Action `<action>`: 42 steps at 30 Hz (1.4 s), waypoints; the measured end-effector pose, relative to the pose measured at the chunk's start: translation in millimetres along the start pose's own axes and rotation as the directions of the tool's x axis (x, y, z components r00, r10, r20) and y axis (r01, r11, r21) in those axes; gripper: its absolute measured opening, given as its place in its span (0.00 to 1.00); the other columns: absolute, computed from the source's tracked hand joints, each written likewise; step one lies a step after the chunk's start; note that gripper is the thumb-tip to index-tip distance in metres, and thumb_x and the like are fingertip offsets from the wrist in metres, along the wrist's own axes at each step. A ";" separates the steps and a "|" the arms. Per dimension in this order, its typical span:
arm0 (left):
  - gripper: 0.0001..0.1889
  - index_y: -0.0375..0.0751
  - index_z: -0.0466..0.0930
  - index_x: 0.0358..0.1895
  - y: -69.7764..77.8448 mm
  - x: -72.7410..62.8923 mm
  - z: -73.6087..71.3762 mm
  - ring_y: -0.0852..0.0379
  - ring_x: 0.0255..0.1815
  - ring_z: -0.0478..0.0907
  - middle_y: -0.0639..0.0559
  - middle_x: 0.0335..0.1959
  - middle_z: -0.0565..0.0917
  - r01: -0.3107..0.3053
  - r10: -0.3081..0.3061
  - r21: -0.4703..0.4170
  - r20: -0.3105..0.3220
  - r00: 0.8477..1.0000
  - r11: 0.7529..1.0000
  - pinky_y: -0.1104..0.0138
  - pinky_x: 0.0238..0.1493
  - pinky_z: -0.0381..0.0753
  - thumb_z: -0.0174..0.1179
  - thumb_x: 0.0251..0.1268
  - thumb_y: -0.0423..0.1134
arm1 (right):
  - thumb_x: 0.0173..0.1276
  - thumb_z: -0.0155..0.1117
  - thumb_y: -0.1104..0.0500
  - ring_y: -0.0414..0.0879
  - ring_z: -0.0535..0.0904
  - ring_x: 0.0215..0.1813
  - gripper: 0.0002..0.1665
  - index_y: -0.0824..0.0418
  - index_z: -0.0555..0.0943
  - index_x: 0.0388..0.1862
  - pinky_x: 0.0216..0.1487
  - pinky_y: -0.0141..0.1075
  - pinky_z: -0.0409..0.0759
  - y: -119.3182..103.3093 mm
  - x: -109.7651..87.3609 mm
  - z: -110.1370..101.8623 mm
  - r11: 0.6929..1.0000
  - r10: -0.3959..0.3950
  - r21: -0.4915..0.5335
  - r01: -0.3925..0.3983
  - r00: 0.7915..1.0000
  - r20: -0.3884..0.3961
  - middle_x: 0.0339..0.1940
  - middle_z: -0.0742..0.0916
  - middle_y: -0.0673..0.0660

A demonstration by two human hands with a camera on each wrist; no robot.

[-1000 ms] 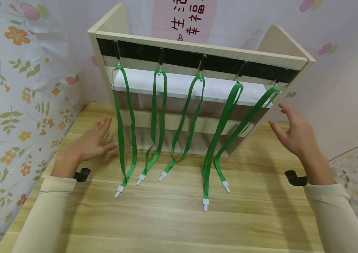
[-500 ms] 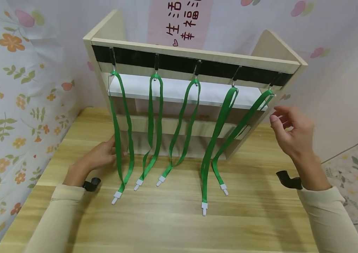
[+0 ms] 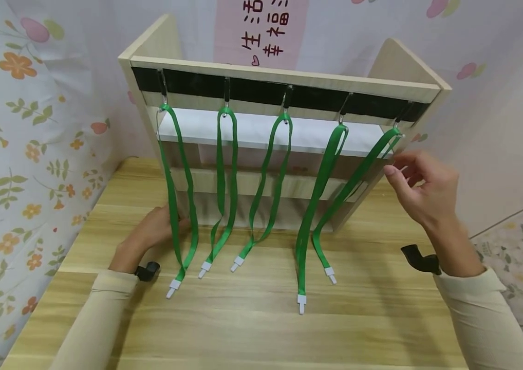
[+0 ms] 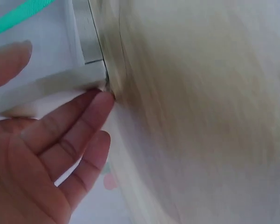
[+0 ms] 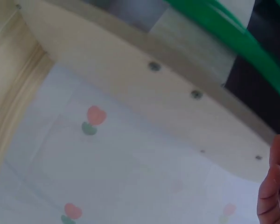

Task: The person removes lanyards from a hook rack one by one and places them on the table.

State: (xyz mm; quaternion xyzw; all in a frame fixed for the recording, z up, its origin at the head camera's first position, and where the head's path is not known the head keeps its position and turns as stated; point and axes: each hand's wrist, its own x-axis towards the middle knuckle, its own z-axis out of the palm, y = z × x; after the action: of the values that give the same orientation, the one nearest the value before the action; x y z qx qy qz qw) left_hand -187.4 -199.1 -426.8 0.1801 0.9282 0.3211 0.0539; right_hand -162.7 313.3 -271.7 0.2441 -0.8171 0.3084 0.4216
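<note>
A pale wooden shelf unit (image 3: 206, 181) stands on the table. Several green lanyards (image 3: 319, 190) hang from metal hooks (image 3: 226, 95) along its black strip, white clips (image 3: 301, 300) at their lower ends. Low on the unit's left side, my left hand (image 3: 157, 226) grips the side panel, partly behind the leftmost lanyard (image 3: 172, 205). In the left wrist view that hand's fingers (image 4: 79, 126) press the panel's lower corner, thumb on the other side. My right hand (image 3: 428, 190) holds the right side panel's front edge, fingers curled, just below the rightmost hook.
Light wood tabletop (image 3: 243, 329) extends in front of the unit. Behind it hangs a white cloth (image 3: 335, 31) with a pink printed panel (image 3: 229, 31). A flowered cloth (image 3: 21, 128) closes off the left. A black wrist mount (image 3: 421, 259) sits on the right forearm.
Both hands have come inward to the unit's sides. The left hand has slid right behind the leftmost lanyard; the right hand's fingers have curled at the panel edge. The view has shifted slightly.
</note>
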 end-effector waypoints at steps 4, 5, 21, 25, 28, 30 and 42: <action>0.13 0.40 0.71 0.29 3.3 1.7 3.0 0.56 0.20 0.69 0.53 0.17 0.72 -0.005 0.007 0.032 -0.046 0.999 0.999 0.65 0.25 0.68 0.54 0.73 0.42 | 0.66 0.64 0.38 0.19 0.68 0.28 0.33 0.70 0.84 0.40 0.32 0.15 0.67 -13.0 7.0 2.1 0.999 0.002 -0.035 0.000 0.999 0.052 0.27 0.86 0.64; 0.14 0.40 0.71 0.27 3.7 2.3 3.9 0.56 0.19 0.67 0.53 0.16 0.71 -0.009 0.011 0.037 -0.062 0.998 0.999 0.65 0.24 0.67 0.53 0.73 0.40 | 0.66 0.65 0.39 0.19 0.69 0.28 0.32 0.70 0.83 0.43 0.32 0.15 0.67 -15.8 8.6 2.7 0.999 0.006 -0.040 -0.004 0.998 0.068 0.28 0.86 0.64; 0.21 0.41 0.71 0.17 7.5 11.6 10.9 0.56 0.15 0.66 0.52 0.12 0.70 -0.002 0.019 0.101 -0.171 0.985 0.995 0.65 0.19 0.65 0.48 0.75 0.38 | 0.63 0.69 0.66 0.25 0.72 0.20 0.07 0.72 0.84 0.33 0.24 0.19 0.68 -35.8 28.1 15.6 0.990 0.143 -0.009 -0.143 0.989 0.049 0.22 0.80 0.35; 0.22 0.41 0.71 0.16 6.3 13.1 12.1 0.55 0.15 0.66 0.52 0.12 0.70 -0.013 0.034 0.111 -0.191 0.981 0.994 0.65 0.19 0.64 0.48 0.75 0.37 | 0.67 0.65 0.65 0.25 0.72 0.19 0.09 0.73 0.83 0.32 0.23 0.19 0.67 -38.5 30.4 15.9 0.984 0.177 -0.003 -0.177 0.983 0.039 0.19 0.80 0.40; 0.20 0.40 0.72 0.18 6.0 14.3 12.9 0.54 0.16 0.67 0.51 0.13 0.72 -0.011 0.034 0.116 -0.198 0.980 0.993 0.65 0.19 0.65 0.49 0.74 0.38 | 0.66 0.65 0.68 0.25 0.72 0.18 0.07 0.74 0.84 0.33 0.24 0.18 0.68 -39.7 31.0 12.9 0.980 0.197 0.022 -0.198 0.980 0.030 0.18 0.80 0.41; 0.19 0.40 0.73 0.20 6.3 14.7 13.6 0.54 0.16 0.68 0.50 0.14 0.73 -0.010 0.032 0.109 -0.198 0.980 0.994 0.64 0.20 0.66 0.49 0.74 0.38 | 0.66 0.65 0.69 0.26 0.72 0.18 0.06 0.74 0.84 0.34 0.24 0.19 0.68 -40.1 30.8 8.8 0.980 0.192 0.049 -0.193 0.981 0.025 0.18 0.80 0.39; 0.22 0.40 0.72 0.17 9.8 15.9 13.7 0.55 0.13 0.67 0.50 0.11 0.73 0.010 0.010 0.102 -0.191 0.982 0.995 0.65 0.17 0.65 0.48 0.75 0.38 | 0.65 0.65 0.70 0.31 0.72 0.20 0.11 0.82 0.84 0.35 0.27 0.20 0.70 -53.0 38.5 -25.7 0.969 0.185 0.191 -0.159 0.975 -0.125 0.27 0.81 0.44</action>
State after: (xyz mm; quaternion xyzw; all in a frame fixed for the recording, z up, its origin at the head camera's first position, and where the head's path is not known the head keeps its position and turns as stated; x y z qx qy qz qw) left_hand -196.3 -178.2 -431.3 0.1509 0.9443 0.2891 -0.0448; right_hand -134.2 289.6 -211.9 0.1867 -0.7719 0.4328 0.4266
